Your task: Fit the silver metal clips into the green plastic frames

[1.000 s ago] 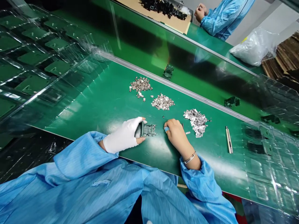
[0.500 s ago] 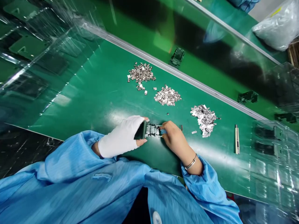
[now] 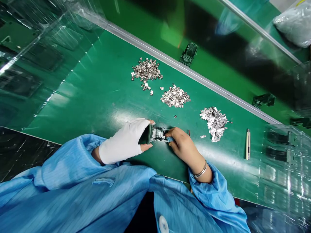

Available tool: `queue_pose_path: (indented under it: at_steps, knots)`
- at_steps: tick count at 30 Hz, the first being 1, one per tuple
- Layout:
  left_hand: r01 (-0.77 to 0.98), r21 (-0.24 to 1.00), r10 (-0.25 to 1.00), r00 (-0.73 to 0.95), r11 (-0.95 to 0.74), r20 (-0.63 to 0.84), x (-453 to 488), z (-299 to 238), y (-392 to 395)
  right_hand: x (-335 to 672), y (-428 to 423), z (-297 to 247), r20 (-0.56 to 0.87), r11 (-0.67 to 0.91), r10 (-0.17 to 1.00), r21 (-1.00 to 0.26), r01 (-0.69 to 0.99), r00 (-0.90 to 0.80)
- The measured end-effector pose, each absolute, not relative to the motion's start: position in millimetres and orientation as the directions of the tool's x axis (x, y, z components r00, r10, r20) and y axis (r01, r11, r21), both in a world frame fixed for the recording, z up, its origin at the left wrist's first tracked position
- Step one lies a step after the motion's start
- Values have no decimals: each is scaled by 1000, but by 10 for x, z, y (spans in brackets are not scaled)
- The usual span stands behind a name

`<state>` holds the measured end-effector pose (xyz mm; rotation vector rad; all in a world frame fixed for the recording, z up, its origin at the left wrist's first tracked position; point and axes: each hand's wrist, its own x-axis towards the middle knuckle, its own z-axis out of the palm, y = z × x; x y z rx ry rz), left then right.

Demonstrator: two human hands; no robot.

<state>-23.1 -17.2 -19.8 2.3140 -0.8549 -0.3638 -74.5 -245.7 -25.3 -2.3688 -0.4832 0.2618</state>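
Note:
My left hand (image 3: 123,142), in a white glove with bare fingertips, grips a dark green plastic housing (image 3: 158,134) by its left end, thumb and fingers on opposite sides. The housing is held low over the green table. At its right end, my right hand (image 3: 181,142) is bare and closed, the fingertips pinched together against the housing. A bit of blue shows at those fingertips; what they hold is too hidden to name. Beyond the hands lie three piles of small shiny metal parts: a left pile (image 3: 147,69), a middle pile (image 3: 175,96) and a right pile (image 3: 215,123).
A clear raised strip (image 3: 170,66) crosses the table behind the piles. Beyond it sit two more dark green housings, one at the middle (image 3: 189,53) and one farther right (image 3: 263,100). A slim pale tool (image 3: 247,144) lies at right. Clear plastic trays (image 3: 279,152) flank both sides.
The view has shifted slightly. Both hands keep nearly the same hold on the housing, with the right fingertips slightly changed at its right end.

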Motion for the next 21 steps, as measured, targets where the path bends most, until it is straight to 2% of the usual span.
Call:
queue_pose_path:
  at_steps: [4, 7, 9, 13, 17, 19, 21]
  knots:
    - [-486, 644, -662, 748, -591, -43, -224, -189, -171, -772, -2378, -226, -109, -779, 379, -574, 253, 919]
    - [-478, 643, -654, 755, -599, -47, -225, -181, -172, -765, -2421, -204, -125, -753, 347, -628, 196, 930]
    - [-474, 656, -645, 764, -587, -25, -229, -191, -169, -744, -2484, -205, -69, -708, 319, -680, 190, 945]
    - [-497, 712, -635, 767, -496, 93, -240, -244, -154, -698, -2524, -240, 64, -684, 230, -699, 208, 971]
    - [-556, 732, -652, 731, -394, 204, -260, -281, -126, -705, -2420, -218, 137, -522, 119, -834, 179, 983]
    - [-595, 715, -656, 711, -368, 254, -267, -297, -113, -738, -2354, -176, 196, -524, 108, -822, 223, 975]
    - [-629, 677, -647, 705, -383, 289, -266, -323, -113, -776, -2287, -139, 245, -618, 191, -722, 311, 950]
